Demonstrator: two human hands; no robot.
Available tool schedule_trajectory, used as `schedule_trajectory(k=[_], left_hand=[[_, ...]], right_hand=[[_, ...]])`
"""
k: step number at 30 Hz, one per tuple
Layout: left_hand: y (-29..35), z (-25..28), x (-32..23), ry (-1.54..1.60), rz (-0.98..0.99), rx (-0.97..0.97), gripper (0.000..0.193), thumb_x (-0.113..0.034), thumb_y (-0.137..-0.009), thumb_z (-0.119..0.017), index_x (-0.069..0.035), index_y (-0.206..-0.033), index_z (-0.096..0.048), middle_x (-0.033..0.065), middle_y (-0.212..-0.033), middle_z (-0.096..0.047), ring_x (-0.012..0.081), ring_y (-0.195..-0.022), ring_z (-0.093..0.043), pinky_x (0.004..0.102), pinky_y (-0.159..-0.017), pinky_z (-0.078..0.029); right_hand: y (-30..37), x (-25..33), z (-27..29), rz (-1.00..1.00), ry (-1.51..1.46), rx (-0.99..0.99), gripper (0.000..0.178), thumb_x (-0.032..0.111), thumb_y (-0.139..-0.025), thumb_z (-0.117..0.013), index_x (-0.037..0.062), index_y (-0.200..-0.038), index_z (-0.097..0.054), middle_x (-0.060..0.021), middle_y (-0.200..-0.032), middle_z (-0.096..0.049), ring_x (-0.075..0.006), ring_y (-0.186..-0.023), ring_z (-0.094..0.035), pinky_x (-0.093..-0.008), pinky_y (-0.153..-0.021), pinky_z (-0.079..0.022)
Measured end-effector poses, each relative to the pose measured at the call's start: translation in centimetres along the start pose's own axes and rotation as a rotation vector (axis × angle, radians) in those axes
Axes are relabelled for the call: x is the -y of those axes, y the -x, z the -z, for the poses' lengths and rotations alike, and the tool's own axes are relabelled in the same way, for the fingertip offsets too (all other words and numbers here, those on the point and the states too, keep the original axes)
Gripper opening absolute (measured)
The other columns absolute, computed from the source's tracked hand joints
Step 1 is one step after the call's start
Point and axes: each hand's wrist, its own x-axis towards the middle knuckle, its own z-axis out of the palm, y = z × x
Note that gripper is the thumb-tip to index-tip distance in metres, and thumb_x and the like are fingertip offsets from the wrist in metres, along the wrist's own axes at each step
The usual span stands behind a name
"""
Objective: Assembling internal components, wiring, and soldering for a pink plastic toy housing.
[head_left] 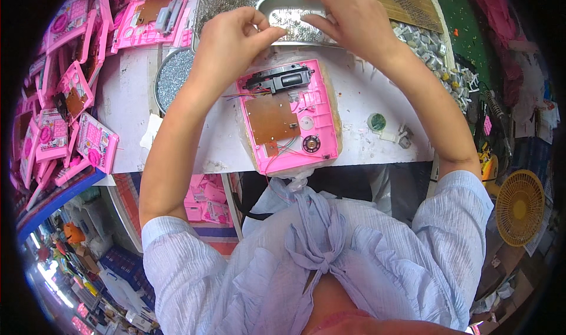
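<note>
Pinching perhaps a screw, both hands (236, 40) hover above the open pink casing (292, 120).

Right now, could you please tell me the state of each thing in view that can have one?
Pink toy housing: open, inside facing up, circuit board and wires exposed.
Metal tray: upright, holding small screws.
Round bowl: filled with screws.
Left hand: fingers pinched, over the tray edge.
Right hand: fingers curled, over the tray.
Small fan: cannot tell if running.

toy assembly workshop | stacked pink toy shells (65, 99) | screw tray (289, 16)
</note>
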Motion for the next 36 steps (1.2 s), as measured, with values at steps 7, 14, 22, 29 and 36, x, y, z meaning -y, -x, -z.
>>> schedule_trajectory(k=[7,14,22,29,36], left_hand=[[9.4,-3.6,-1.0,0.042,-0.322,0.06,0.013,-0.015,-0.087,-0.074,-0.003,-0.087,-0.072,0.0136,-0.074,-0.066,0.0297,-0.065,-0.065,0.0378,-0.059,-0.05],[12.0,-4.6,-1.8,0.08,-0.191,0.174,0.012,-0.013,-0.085,-0.077,-0.002,-0.087,-0.073,0.0131,-0.067,-0.063,0.0254,-0.056,-0.061,0.0359,-0.053,-0.046],[12.7,-5.2,-1.9,0.329,-0.141,0.178,0.013,-0.014,-0.086,-0.077,-0.002,-0.092,-0.075,0.0122,-0.07,-0.068,0.0168,-0.058,-0.061,0.0309,-0.055,-0.047],[12.8,-4.5,-1.6,0.441,0.093,0.765,0.023,-0.018,-0.089,-0.079,0.001,-0.101,-0.075,0.0029,-0.068,-0.065,0.0036,-0.063,-0.056,0.0252,-0.055,-0.043],[8.7,-3.3,-3.6,0.236,0.177,0.451,0.029,-0.014,-0.083,-0.082,0.001,-0.106,-0.073,0.0006,-0.07,-0.067,0.0086,-0.063,-0.06,0.0246,-0.058,-0.047]], right_hand=[[4.8,7.1,3.7,-0.14,-0.614,-0.131,0.022,0.005,-0.089,-0.075,0.0012,-0.109,-0.067,-0.007,-0.09,-0.072,-0.0105,-0.064,-0.067,-0.0238,-0.057,-0.051],[6.4,10.1,2.3,-0.004,-0.619,-0.231,0.026,-0.002,-0.085,-0.076,0.002,-0.108,-0.065,-0.0075,-0.088,-0.072,-0.0114,-0.059,-0.064,-0.0237,-0.05,-0.048],[6.6,10.5,2.3,0.131,-0.556,-0.057,0.024,0.009,-0.08,-0.08,0.0056,-0.101,-0.069,-0.0056,-0.08,-0.069,-0.0182,-0.062,-0.064,-0.0305,-0.054,-0.048],[11.3,8.9,7.6,-0.218,-1.108,0.597,0.039,0.017,-0.081,-0.08,0.0001,-0.115,-0.073,-0.0124,-0.091,-0.071,-0.0254,-0.073,-0.066,-0.0349,-0.064,-0.051],[16.9,8.2,6.5,-0.509,-1.567,0.108,0.035,0.01,-0.085,-0.079,-0.0062,-0.115,-0.071,-0.0193,-0.1,-0.073,-0.023,-0.087,-0.071,-0.0316,-0.077,-0.056]])
